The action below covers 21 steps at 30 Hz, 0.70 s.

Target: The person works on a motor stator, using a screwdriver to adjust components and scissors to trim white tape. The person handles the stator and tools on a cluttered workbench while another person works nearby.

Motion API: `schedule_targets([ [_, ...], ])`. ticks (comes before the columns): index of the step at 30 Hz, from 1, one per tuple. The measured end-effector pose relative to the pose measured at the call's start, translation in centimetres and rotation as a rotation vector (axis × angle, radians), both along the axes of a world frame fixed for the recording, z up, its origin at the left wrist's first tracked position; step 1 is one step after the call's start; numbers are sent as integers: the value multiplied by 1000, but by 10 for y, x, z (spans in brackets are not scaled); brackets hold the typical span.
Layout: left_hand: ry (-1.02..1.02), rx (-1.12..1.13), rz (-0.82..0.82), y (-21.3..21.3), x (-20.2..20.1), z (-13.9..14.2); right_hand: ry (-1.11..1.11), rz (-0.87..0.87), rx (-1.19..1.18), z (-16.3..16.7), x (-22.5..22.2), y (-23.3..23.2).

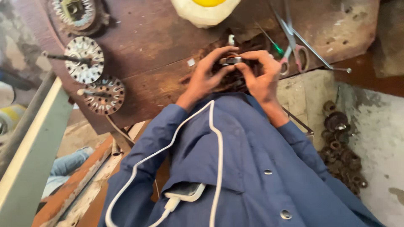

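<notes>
Both hands, left hand (205, 75) and right hand (261, 73), pinch a small metal part (230, 60) over a dark coil (232, 80) at the bench's (160, 54) near edge. A phone (185, 190) sits in the shirt pocket (202, 180). Scissors (294, 46) lie right.

Left hand (205, 75) and right hand (261, 73) pinch a small metal part (230, 60) over dark wire coil (232, 80) near wooden worktop (160, 46) front edge; scissors (293, 44) right.

Blue button-up work shirt (252, 168) w/ long sleeves; white cable (216, 138) across chest; snap buttons.
</notes>
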<state>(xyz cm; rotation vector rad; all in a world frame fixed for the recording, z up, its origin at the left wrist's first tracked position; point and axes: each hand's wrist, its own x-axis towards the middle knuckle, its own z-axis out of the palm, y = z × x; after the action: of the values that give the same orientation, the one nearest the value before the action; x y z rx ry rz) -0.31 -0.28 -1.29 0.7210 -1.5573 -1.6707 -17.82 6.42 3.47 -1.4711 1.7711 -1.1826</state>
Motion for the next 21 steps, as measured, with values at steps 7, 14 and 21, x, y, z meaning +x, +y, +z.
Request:
schedule_targets([
  [7, -256, -83, 477, -2, 33, -11, 158, 150, 80, 4, -15, -27],
  [14, -729, -307, 386, -10, 61, -26, 59, -25, -49, -7, -34, -1],
  [21, -616, -206, 449, -12, 61, -26, 153, -488, 101, -43, -82, 41],
])
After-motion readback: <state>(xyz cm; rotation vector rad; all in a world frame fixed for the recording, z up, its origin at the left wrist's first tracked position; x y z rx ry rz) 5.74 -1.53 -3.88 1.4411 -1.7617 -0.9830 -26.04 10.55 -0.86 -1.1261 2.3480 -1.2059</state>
